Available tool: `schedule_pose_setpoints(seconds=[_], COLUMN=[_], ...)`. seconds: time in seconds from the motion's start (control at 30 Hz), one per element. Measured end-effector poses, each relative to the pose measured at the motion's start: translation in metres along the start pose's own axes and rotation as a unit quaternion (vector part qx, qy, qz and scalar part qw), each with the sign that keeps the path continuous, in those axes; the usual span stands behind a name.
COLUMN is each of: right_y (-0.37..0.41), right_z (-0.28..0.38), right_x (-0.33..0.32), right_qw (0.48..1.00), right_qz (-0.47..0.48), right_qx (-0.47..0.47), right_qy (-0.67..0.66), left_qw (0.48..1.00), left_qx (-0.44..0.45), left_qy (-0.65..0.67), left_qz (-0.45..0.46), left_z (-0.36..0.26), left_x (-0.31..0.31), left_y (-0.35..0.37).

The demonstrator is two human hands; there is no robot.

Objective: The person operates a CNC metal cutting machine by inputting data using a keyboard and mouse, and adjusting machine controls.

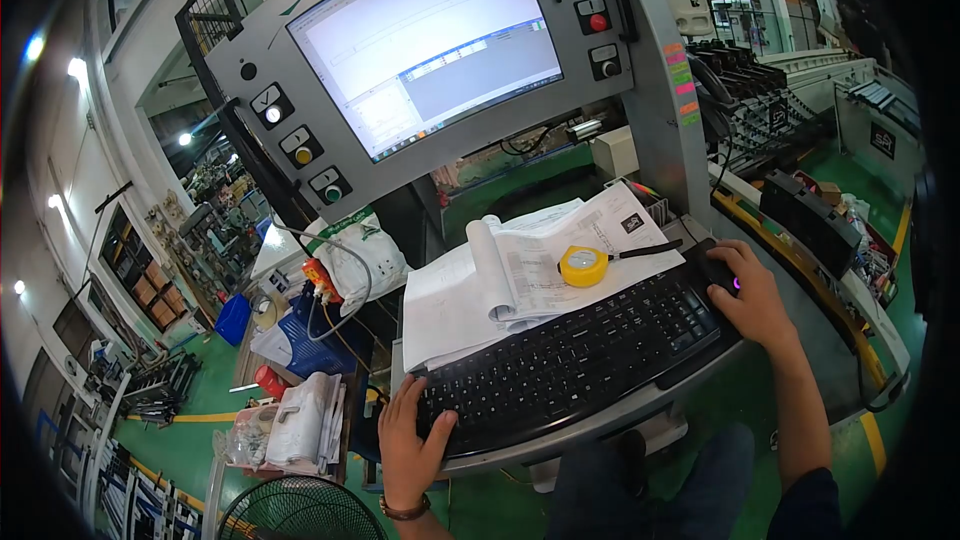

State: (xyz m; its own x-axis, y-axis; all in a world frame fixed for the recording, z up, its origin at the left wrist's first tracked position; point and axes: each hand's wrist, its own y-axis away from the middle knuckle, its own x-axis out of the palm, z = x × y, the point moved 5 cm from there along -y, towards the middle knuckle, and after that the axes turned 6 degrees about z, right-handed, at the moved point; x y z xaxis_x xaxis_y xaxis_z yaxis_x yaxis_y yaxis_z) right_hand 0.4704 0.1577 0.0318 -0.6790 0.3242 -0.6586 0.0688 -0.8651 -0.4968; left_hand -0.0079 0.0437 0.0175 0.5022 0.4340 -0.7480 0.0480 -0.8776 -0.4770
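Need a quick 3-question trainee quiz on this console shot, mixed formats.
1. True or false: the right hand rests on the mouse.
2. Multiple choice: the yellow tape measure lies on A) the keyboard, B) the papers, C) the floor.
3. Fill in: the left hand touches the keyboard at its ____ end (the person's own side).

Key: 1 true; 2 B; 3 left.
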Motion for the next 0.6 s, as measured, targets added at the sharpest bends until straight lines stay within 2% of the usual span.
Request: schedule_pose_setpoints(seconds=[0.6], right_y=[0.0002], right_z=[0.0033], right_x=[-0.0033], right_qw=[1.000], right_qz=[-0.017], right_qx=[-0.002], right_qy=[0.004], left_qw=[1.000], left_qx=[0.004], left_qy=[-0.002], left_qz=[0.003], left_z=[-0.0006], left_x=[0.0001], left_y=[-0.0004])
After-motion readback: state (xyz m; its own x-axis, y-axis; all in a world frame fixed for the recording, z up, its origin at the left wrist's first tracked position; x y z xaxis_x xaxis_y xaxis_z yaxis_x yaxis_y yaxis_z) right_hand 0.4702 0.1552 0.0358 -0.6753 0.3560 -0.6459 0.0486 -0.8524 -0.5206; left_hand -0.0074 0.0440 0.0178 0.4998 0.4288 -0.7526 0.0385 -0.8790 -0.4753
